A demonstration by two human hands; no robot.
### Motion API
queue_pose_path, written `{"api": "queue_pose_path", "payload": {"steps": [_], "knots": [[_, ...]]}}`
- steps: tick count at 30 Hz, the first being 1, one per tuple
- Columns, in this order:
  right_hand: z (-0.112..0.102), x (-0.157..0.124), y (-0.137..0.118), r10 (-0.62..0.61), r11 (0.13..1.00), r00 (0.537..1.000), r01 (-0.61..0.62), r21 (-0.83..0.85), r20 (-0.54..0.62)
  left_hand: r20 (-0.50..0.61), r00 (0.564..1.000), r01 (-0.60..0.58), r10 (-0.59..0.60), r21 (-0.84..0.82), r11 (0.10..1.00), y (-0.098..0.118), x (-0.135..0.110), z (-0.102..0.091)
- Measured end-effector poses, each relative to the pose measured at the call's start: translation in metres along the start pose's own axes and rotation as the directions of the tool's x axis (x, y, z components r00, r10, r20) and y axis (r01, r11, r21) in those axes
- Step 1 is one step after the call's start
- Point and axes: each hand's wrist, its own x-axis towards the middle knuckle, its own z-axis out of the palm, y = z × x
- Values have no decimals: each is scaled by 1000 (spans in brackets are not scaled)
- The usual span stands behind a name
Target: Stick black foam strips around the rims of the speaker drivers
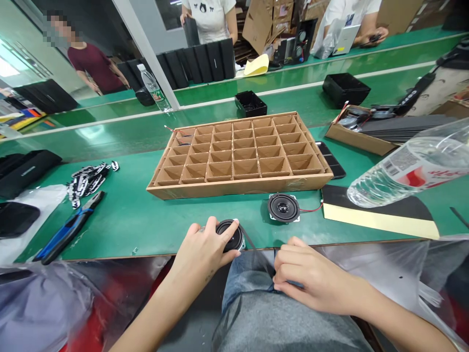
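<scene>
My left hand [203, 249] is closed round a small black speaker [231, 234] at the near edge of the green table. A thin dark strip [256, 252] runs from that speaker down toward my lap. My right hand [311, 276] rests on my lap with its fingers curled, pinching the end of that strip. A second black speaker [283, 207] with a red wire lies face up on the table, a little right of the first. Behind both stands a cardboard tray [242, 186] divided into several empty cells.
Blue-handled pliers [69, 227] and a pile of black-and-white labels [88, 178] lie at the left. A tilted water bottle [406, 168] hangs over a black-and-yellow foam sheet [381, 215] at the right. Black boxes [344, 88] and other people stand beyond.
</scene>
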Motion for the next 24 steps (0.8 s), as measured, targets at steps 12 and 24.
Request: {"api": "queue_pose_path", "payload": {"steps": [12,24], "knots": [[-7,14,3,-45,998,997,47,-32,70,-59,990,135,-129,119,984,22,-7,10],[-55,42,36,85,992,984,-97,-75,-156,-120,992,-66,33,-279,958,-19,3,12]]}}
